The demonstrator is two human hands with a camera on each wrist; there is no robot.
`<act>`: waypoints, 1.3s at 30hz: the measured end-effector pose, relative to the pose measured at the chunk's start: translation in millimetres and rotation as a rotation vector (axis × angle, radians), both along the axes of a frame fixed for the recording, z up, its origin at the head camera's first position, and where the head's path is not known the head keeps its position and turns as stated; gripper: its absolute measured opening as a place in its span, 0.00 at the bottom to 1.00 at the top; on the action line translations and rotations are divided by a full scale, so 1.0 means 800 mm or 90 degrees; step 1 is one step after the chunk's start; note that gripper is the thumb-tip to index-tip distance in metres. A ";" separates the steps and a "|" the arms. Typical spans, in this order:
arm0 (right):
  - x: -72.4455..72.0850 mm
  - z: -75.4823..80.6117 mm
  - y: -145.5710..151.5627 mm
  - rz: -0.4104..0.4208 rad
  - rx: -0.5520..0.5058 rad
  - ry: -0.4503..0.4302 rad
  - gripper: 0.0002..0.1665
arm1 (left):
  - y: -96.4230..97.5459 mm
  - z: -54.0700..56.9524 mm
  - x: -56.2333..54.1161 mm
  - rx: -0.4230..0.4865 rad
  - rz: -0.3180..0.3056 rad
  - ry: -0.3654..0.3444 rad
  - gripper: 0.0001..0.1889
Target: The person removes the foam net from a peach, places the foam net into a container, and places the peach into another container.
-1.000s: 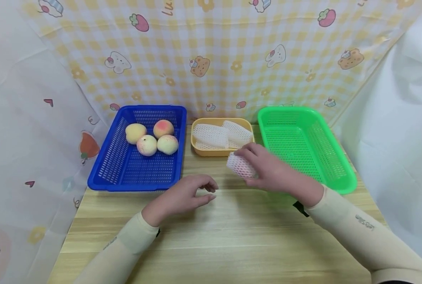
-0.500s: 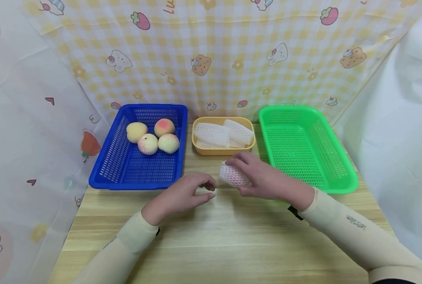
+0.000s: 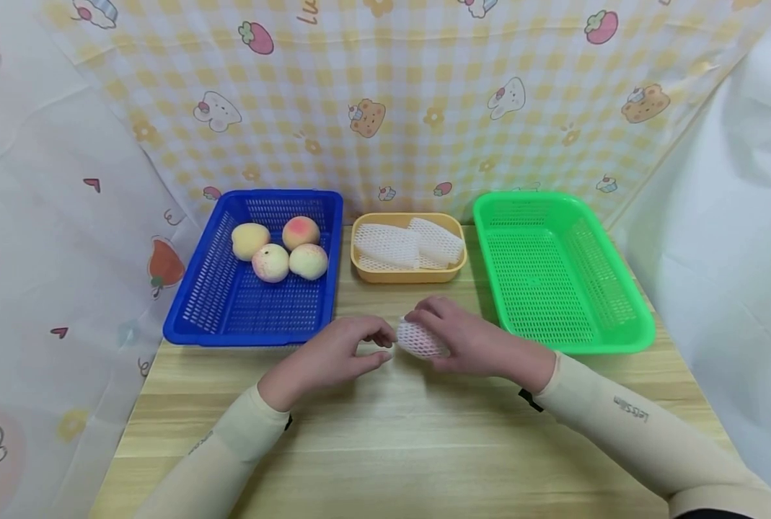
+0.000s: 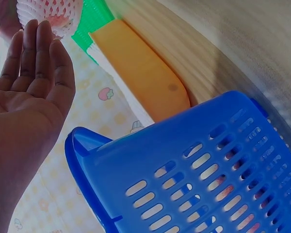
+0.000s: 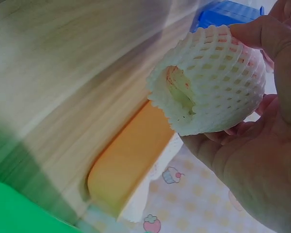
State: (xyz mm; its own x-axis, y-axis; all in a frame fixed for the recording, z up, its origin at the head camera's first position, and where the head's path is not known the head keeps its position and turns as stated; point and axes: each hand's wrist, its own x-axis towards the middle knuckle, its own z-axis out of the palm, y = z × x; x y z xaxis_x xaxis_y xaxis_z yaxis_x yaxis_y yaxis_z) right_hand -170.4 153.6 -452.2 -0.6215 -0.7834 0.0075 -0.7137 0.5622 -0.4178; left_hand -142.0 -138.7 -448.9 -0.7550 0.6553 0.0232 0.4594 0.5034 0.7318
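My right hand (image 3: 466, 340) grips a peach wrapped in a white foam net sleeve (image 3: 417, 340), above the middle of the table. In the right wrist view the sleeve's open end shows the pale peach (image 5: 178, 92) inside, and the thumb lies along the net. Just left of it is my left hand (image 3: 336, 353), fingers loosely bent and holding nothing. In the left wrist view its fingertips overlap the netted peach; whether they touch it I cannot tell. Several peaches (image 3: 270, 263) lie in the blue basket (image 3: 249, 340) behind my left hand.
A small yellow tray (image 3: 407, 277) with white foam net sleeves (image 3: 385, 245) stands at the back centre. To the right is a green basket (image 3: 632, 317) with nothing visible inside. The wooden table (image 3: 385, 447) extends in front of the hands, and a checked cloth (image 3: 424, 86) hangs behind.
My right hand has brought the netted peach left and toward me, from near the yellow tray to beside the left hand. The left hand has stayed nearly still.
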 end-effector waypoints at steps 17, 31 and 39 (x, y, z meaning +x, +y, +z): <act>0.003 -0.037 -0.007 0.005 0.054 -0.044 0.48 | -0.001 -0.006 0.002 -0.002 0.005 -0.020 0.13; 0.011 -0.035 -0.003 -0.009 0.029 -0.087 0.54 | 0.000 -0.005 0.002 0.007 0.006 -0.035 0.12; 0.022 -0.037 0.001 -0.035 0.009 -0.089 0.63 | 0.000 -0.006 0.002 0.008 0.002 -0.030 0.13</act>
